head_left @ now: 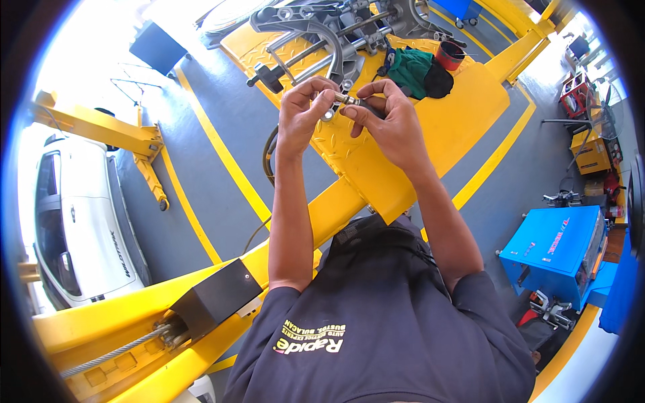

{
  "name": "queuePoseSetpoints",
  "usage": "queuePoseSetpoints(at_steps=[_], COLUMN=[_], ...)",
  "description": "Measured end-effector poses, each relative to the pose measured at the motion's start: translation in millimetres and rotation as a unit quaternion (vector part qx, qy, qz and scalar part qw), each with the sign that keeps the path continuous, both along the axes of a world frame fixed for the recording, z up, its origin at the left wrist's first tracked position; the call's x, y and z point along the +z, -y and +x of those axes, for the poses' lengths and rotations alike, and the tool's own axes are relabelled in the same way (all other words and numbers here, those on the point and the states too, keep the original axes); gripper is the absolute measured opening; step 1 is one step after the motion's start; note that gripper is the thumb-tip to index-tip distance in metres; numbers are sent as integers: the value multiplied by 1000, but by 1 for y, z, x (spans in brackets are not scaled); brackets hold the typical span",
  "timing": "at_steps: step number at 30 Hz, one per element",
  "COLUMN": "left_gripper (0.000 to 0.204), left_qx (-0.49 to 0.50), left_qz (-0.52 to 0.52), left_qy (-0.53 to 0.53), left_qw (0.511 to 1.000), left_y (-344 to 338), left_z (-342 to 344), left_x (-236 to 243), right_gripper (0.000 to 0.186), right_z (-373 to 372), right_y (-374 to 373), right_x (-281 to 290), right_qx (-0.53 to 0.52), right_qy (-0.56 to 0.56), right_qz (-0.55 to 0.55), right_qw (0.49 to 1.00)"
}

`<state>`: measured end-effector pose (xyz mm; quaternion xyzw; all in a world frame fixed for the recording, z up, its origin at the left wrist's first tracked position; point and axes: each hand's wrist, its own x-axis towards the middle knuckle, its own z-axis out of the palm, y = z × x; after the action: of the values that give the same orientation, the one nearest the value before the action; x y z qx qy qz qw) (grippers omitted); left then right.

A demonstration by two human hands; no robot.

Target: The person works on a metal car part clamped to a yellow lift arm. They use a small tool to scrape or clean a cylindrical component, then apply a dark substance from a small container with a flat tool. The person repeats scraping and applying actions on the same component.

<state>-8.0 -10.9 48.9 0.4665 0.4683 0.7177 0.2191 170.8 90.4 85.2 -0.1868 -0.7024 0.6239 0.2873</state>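
My left hand (304,114) has its thumb and fingers closed on the brass-coloured end of a small cylindrical metal fitting (348,100). My right hand (388,117) grips the darker end of the same piece, its thumb pressed near the middle. Both hands are held over a yellow checker-plate platform (460,114). Just beyond them, a grey metal assembly (306,33) with bars and curved arms rests on the plate. A green cloth with a black part (410,72) lies to its right, beside a red open container (449,55). A black hose (270,154) hangs left of the platform.
Yellow lift beams (222,282) with a steel cable (114,349) run below my arms. A white car (91,221) stands at left near a lift post arm (121,134). Blue cabinets (551,235) and a fan (608,107) are at right. A dark blue box (158,43) stands back left.
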Motion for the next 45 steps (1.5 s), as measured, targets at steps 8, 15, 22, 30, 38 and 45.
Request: queuePoseSetpoints(at_steps=[8, 15, 22, 30, 38, 45], left_gripper=[21, 39, 62, 78, 77, 75], left_qx=[17, 130, 185, 161, 145, 154], left_qz=[-7, -55, -355, -495, -489, -468], left_qy=[-9, -22, -147, -318, -316, -320], left_qw=[1000, 990, 905, 793, 800, 809], left_y=[2, -3, -10, -46, -53, -55], left_z=[-9, -7, -12, -21, -26, -27], left_x=[-8, -4, 26, 40, 38, 38], right_gripper=[32, 28, 28, 31, 24, 19], right_z=[-3, 12, 12, 5, -10, -16], right_y=[5, 3, 11, 23, 31, 33], right_x=[-10, -16, -29, -29, -27, -31], right_qx=[-42, -59, -59, -73, -82, -93], right_qy=[-6, 25, 37, 88, 87, 72], right_qz=[-10, -63, -57, 26, 106, 229], right_qw=[999, 996, 996, 993, 987, 966])
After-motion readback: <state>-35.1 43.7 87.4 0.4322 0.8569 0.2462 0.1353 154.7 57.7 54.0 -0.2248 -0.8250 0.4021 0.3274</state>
